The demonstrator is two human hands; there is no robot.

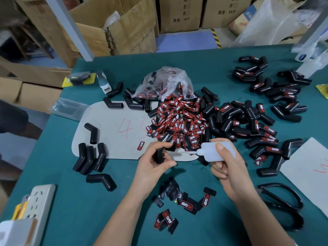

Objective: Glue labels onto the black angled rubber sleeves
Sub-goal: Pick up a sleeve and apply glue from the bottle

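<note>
The labels (179,121) heaped at the middle of your table (71,174) are black with red borders and carry "TAPER" in white; the red word ahead of it is too small to read. The same "TAPER" shows on the loose labels near your wrists (185,205) and on the finished sleeves (269,139) to your right. The grey card (110,125) bears a handwritten red "4", with a second figure half covered by labels. The boxes (181,13) behind are printed "左", "右" and "10个". The white sheet (308,166) at right has a red mark, unreadable.
</note>
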